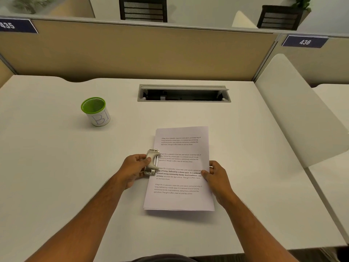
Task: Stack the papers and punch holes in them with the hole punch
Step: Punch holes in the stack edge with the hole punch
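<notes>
Papers (181,167) lie in a squared stack on the white desk (56,167), just right of the middle of the view, long side running from 12 to 6 o'clock, printed text facing up. The lower sheets peek out slightly at the bottom edge. The hole punch (152,162), pale grey with a metal base, sits at 9 o'clock of the stack, its mouth over the left edge of the papers. The left hand (135,170) is wrapped around the punch, thumb on top of the lever and fingers curled beneath; whether the lever is pressed down cannot be told. The right hand (217,178) holds the stack at its right edge, at 3 o'clock, thumb lying on the top sheet and fingers behind the edge. A green-rimmed mesh cup (95,111) stands well apart at 10 o'clock. A cable slot (184,93) lies open at 12 o'clock, near the partition (132,53).
</notes>
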Tool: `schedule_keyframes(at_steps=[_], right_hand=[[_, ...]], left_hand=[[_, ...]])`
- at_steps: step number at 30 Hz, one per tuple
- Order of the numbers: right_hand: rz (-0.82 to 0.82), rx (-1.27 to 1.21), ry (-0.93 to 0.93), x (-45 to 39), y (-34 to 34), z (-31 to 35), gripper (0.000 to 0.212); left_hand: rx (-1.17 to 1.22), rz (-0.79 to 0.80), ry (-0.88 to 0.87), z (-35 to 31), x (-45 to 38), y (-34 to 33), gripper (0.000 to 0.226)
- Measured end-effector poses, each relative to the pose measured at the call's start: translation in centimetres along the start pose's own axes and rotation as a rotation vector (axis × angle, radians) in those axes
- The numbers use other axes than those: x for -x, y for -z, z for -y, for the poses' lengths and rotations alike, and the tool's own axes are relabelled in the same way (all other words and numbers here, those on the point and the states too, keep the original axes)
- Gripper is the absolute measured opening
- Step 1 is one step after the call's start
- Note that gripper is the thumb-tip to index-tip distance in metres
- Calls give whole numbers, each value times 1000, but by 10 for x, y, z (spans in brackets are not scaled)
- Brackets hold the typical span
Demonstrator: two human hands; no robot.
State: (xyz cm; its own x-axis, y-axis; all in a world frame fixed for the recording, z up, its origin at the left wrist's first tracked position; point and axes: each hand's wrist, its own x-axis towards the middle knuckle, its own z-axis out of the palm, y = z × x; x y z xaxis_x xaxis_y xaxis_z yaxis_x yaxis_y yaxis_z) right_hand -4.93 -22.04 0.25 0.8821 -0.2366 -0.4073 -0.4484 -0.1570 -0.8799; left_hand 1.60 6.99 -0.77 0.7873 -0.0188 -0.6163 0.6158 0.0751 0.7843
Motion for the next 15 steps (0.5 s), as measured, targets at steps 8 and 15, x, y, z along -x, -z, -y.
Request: schedule_keyframes(at_steps=[8,15], right_hand=[[-8,1,15,2,0,1,26],[-6,-16,8,2,0,2,26]], left_hand=[[-2,32,-7,1,2,-1,24],[20,-26,-42,1,1,0,17]])
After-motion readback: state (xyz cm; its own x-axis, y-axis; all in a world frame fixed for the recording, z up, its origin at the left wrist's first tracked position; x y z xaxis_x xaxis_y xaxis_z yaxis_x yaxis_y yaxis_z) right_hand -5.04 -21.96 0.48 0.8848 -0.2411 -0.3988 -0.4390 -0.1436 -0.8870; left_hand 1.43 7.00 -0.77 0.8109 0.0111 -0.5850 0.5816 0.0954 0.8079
